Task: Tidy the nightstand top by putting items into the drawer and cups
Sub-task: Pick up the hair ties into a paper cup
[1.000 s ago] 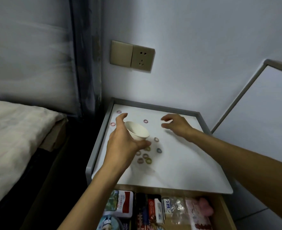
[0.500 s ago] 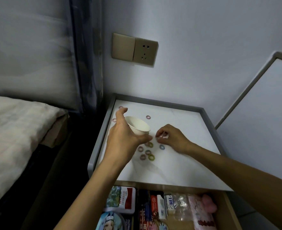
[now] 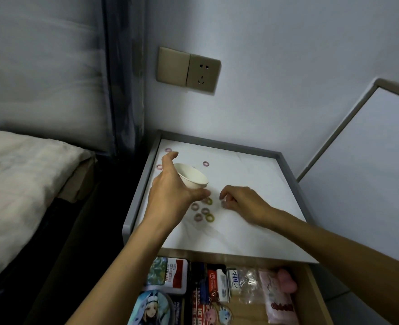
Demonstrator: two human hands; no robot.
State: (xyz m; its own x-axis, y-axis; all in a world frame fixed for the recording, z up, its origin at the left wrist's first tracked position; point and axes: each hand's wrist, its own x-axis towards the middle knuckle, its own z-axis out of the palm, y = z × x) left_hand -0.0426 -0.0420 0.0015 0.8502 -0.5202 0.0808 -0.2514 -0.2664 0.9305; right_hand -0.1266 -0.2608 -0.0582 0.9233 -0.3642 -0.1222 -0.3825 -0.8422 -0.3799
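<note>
Cup held over the rings
The left hand (image 3: 172,193) gripped a tilted white cup (image 3: 190,175); the right hand (image 3: 243,201), fingers curled, possibly pinching something, I couldn't tell

Dim, cool light is falling from above, brightening the far wall (image 3: 287,55) and the white tabletop (image 3: 252,174). The near left corner is sinking into black shadow. Straight lines are bowing at the edges, and everything is looking slightly soft.
</note>
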